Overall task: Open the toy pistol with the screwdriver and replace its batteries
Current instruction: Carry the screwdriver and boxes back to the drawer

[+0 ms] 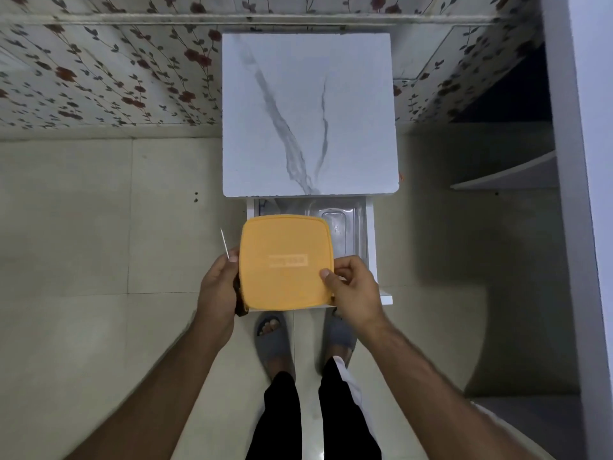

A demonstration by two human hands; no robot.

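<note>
I hold a square box with a yellow lid (285,262) level above an open drawer. My left hand (219,287) grips its left edge. A thin pale shaft (224,243), seemingly a screwdriver, sticks up from the same hand. A dark object (241,305) shows under that palm, and I cannot tell what it is. My right hand (351,287) grips the right edge, thumb on the lid. No toy pistol or batteries are in sight, and the box's contents are hidden.
The open white drawer (371,247) belongs to a small table with a marble-pattern top (308,111) and holds a clear plastic tub (335,217). A floral wall stands behind, with white shelving (510,177) at right. My feet in grey slippers (275,340) stand on pale floor tiles.
</note>
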